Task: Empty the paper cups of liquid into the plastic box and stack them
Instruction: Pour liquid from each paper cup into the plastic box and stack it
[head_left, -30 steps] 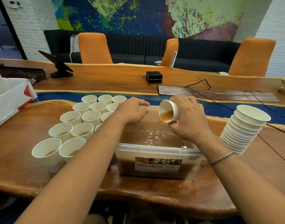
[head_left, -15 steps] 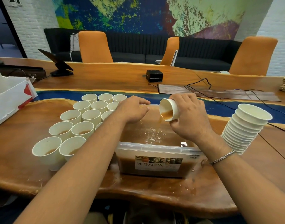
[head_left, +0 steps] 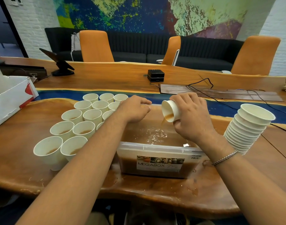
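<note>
Far left of frame: white carton (head_left: 9, 95) on wooden table (head_left: 17, 151). Left-centre: cluster of upright paper cups (head_left: 83, 117), brown liquid in bottoms, just beside plastic box. Centre: left hand (head_left: 134, 110), fingers curled, gripping far rim of plastic box (head_left: 155, 148); box at lower centre, brown liquid inside. Right of centre: right hand (head_left: 192, 117) wrapped round tilted cup (head_left: 169, 111), mouth down-left above box, liquid stream (head_left: 163, 123) falling in. Right: leaning stack of empty cups (head_left: 249, 127), near box, apart from it.
</note>
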Tool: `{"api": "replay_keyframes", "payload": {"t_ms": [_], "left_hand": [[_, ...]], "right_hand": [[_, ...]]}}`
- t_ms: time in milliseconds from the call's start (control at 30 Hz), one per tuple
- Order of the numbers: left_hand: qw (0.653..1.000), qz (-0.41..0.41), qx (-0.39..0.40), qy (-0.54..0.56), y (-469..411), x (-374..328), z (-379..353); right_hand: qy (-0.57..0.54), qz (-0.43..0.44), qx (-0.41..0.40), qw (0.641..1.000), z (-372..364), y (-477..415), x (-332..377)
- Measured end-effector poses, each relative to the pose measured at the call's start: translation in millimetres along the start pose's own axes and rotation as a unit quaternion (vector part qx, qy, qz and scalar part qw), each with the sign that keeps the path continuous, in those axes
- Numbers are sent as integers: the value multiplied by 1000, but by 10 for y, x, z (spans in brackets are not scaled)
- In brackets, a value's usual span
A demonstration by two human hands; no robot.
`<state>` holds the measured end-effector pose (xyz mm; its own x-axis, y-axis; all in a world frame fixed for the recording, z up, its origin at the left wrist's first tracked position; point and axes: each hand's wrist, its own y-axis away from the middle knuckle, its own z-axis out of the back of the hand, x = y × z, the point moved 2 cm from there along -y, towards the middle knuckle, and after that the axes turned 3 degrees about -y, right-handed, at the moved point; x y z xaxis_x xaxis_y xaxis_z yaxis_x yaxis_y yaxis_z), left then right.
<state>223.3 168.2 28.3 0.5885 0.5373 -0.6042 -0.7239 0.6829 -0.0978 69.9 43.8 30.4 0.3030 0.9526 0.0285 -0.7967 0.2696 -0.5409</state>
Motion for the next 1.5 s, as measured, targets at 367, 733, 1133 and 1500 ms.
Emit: {"api": "replay_keyframes", "payload": {"t_ms": [367, 733, 1133, 1500], "left_hand": [[1000, 12, 8, 17, 11, -11, 4], [1000, -11, -17, 19, 8, -45, 9], [911, -39, -31, 409, 374, -1021, -25], [905, -50, -6, 423, 380, -1436, 19]], "right_hand": [[39, 33, -54, 997, 29, -20, 24], [-102, -95, 34, 990, 35, -10, -2], [-410, -146, 72, 897, 649, -181, -81], [-373, -140, -35, 917, 1115, -141, -395]]}}
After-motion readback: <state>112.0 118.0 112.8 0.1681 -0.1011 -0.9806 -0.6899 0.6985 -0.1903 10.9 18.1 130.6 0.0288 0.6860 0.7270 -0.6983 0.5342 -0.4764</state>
